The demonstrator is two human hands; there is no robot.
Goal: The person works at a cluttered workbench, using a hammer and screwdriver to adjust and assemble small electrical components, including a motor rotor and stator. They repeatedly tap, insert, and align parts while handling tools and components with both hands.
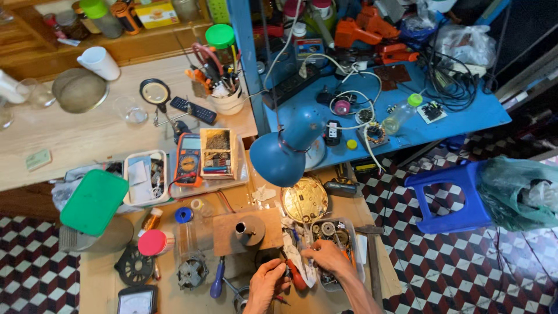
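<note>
Hands meet low on the cluttered bench, the left hand (268, 283) curled around one red-handled tool (296, 278), the right hand (325, 256) pinching a small part beside it, just below one clear parts tray (337, 232), one brass disc (304, 199) and one blue lamp (285, 152).

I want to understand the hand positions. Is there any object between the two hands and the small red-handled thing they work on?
Nothing visible does. The left hand and the right hand both touch the red-handled thing directly, above the wooden bench. The clear tray of parts lies beside the right hand, not between.
</note>
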